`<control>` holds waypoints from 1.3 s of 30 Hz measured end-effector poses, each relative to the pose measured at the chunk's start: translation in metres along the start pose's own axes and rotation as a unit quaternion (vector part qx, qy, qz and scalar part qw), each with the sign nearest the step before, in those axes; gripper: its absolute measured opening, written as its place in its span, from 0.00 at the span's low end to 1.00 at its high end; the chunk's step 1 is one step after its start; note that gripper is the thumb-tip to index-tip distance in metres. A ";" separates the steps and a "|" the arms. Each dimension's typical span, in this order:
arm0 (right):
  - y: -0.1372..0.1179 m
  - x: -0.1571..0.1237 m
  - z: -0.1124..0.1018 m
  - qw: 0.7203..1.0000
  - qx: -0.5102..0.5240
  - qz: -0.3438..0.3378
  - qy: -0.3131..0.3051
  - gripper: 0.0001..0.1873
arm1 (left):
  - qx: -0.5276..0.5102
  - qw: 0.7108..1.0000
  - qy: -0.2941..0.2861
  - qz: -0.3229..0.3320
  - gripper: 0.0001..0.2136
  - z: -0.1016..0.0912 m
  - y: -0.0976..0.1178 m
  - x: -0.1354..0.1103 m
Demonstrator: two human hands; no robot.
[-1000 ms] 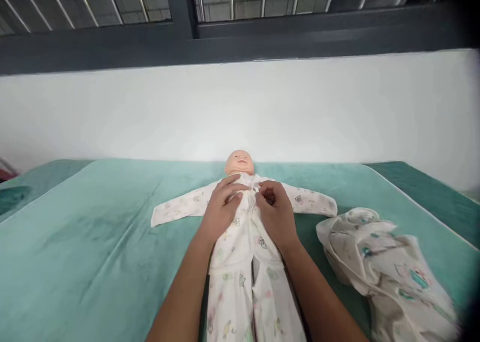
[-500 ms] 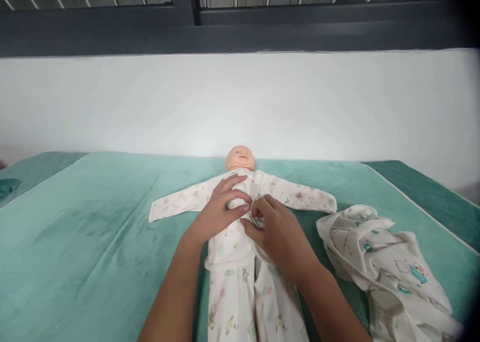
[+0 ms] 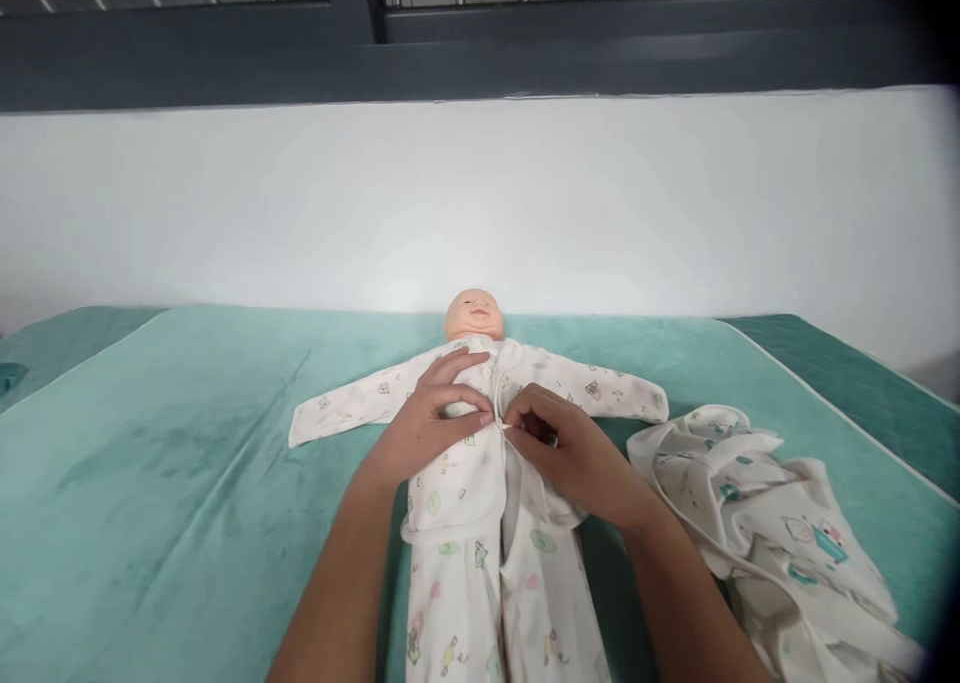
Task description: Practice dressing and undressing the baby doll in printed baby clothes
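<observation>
A baby doll (image 3: pixel 474 313) lies on its back, dressed in a white printed baby top (image 3: pixel 457 483) and matching trousers (image 3: pixel 454 603). At the middle of its chest, my left hand (image 3: pixel 439 413) pinches a thin white tie (image 3: pixel 500 421) at the top's front opening between thumb and index finger, its other fingers resting on the cloth. From the other side my right hand (image 3: pixel 566 448) grips the tie too, thumb against curled fingers. The fingers partly hide the strings, so I cannot tell whether they are knotted.
A crumpled white printed cloth (image 3: pixel 780 543) lies to the right of the doll. Green plush fabric (image 3: pixel 187 483) covers the bed surface. Behind it rises a white wall (image 3: pixel 300 203), with a dark window frame (image 3: pixel 600 48) and bars above.
My right hand has drawn slightly right, away from the left fingers, and the loop of string between them has become smaller. The whole view has shifted a little.
</observation>
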State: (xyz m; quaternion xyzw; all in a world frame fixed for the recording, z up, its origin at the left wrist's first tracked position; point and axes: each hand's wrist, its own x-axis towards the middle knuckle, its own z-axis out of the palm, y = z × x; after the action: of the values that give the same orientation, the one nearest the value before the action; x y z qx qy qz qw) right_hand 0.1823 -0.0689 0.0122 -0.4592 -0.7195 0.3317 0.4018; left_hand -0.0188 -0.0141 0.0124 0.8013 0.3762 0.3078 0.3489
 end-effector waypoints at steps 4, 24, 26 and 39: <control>0.000 0.001 0.002 1.000 -0.013 0.006 0.026 0.05 | 0.005 1.000 0.001 0.001 0.08 0.000 0.001 0.000; 0.011 0.009 0.014 0.990 0.010 0.037 0.138 0.04 | 0.021 0.999 0.015 0.020 0.11 0.002 0.005 0.003; 0.012 0.010 0.016 0.988 0.014 0.041 0.150 0.04 | 0.023 1.000 0.002 0.022 0.11 0.001 0.007 0.002; 0.058 -0.004 -0.036 0.940 -0.191 0.225 0.170 0.06 | -0.300 0.825 0.450 -0.163 0.08 -0.025 -0.033 -0.001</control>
State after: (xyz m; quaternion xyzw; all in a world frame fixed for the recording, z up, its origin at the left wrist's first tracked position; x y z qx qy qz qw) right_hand 0.2383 -0.0480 -0.0218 -0.7270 -0.5681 0.1868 0.3373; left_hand -0.0511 0.0088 0.0007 0.3561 0.5056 0.6709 0.4091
